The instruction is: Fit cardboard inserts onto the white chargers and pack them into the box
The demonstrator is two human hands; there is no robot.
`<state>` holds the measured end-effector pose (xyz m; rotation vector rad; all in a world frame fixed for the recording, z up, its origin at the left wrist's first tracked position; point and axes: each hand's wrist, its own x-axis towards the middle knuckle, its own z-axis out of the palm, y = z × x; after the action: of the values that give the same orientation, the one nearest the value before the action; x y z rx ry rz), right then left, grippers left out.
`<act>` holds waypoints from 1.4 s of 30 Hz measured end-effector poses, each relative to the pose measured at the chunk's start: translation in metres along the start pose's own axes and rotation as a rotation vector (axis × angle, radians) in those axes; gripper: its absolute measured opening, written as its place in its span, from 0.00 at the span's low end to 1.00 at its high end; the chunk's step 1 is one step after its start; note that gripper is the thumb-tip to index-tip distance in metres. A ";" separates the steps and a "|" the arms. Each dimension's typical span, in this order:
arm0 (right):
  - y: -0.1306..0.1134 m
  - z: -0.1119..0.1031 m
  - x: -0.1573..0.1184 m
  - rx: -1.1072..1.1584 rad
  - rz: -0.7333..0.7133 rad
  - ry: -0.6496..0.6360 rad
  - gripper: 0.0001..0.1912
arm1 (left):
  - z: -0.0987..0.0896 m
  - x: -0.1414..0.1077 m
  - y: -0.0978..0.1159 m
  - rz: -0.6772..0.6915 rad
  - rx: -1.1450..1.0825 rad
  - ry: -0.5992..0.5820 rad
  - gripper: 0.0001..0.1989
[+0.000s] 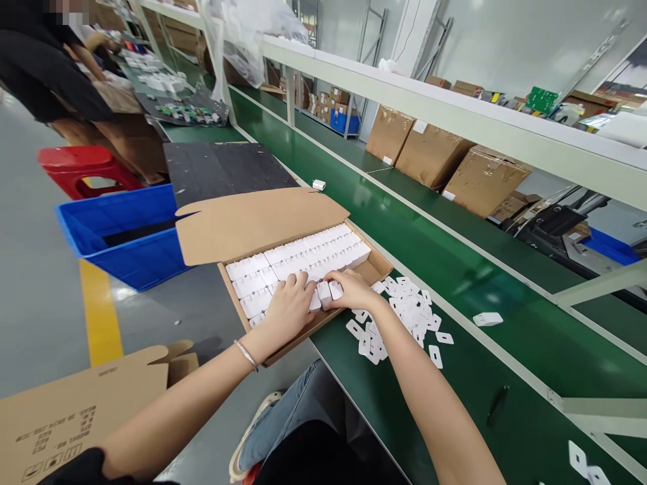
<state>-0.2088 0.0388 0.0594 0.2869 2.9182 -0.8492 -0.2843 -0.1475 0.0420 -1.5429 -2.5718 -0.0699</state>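
Head view: at frame centre, small rectangular white blocks [313, 249] mostly filled the open brown cardboard box [371, 271], right corner bare; right hand [352, 288] pinched blocks, left hand's [287, 308] grip could not be told

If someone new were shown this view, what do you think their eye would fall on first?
Probably the open cardboard box in the middle, with its rows of white pieces and the left hand and right hand at its near side. Next might come the heap of flat white plates to its right on the green table, then the vivid blue bin and red stool at left.
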 end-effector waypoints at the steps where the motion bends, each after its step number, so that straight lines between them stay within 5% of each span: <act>1: -0.002 0.000 0.000 -0.030 0.011 0.000 0.31 | 0.000 0.001 0.001 0.003 0.011 0.000 0.22; 8: -0.011 -0.009 -0.011 -0.125 0.179 0.023 0.42 | 0.002 -0.001 -0.019 0.077 -0.178 0.037 0.39; 15: -0.033 -0.007 -0.020 0.007 0.119 -0.034 0.43 | 0.007 -0.007 -0.049 0.209 -0.307 0.025 0.39; 23: -0.023 0.011 -0.021 0.122 0.014 0.017 0.43 | 0.010 -0.002 -0.030 0.179 -0.157 0.125 0.37; 29: -0.039 0.033 -0.025 0.007 0.110 0.192 0.41 | 0.034 0.013 -0.025 0.373 -0.179 0.186 0.31; 31: -0.030 0.032 -0.036 -0.014 0.040 0.308 0.38 | 0.045 0.017 -0.032 0.467 -0.233 0.203 0.26; 33: -0.007 0.019 -0.062 -0.035 -0.003 0.478 0.33 | 0.051 0.018 -0.040 0.549 -0.283 0.187 0.23; 34: 0.009 0.008 -0.081 -0.081 0.087 0.574 0.28 | 0.052 0.017 -0.043 0.564 -0.302 0.172 0.21; 36: 0.047 -0.022 -0.131 -0.255 0.508 0.682 0.23 | 0.049 0.015 -0.046 0.575 -0.309 0.147 0.19; 39: 0.105 -0.075 -0.217 -0.323 0.782 0.735 0.23 | 0.041 0.015 -0.042 0.559 -0.293 0.149 0.17; 42: 0.142 -0.115 -0.294 -0.377 0.840 0.716 0.22 | 0.039 0.020 -0.037 0.515 -0.324 0.139 0.17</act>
<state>0.1041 0.1733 0.1221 1.9048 2.8891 -0.0448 -0.3299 -0.1429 0.0077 -2.1768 -2.0563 -0.5347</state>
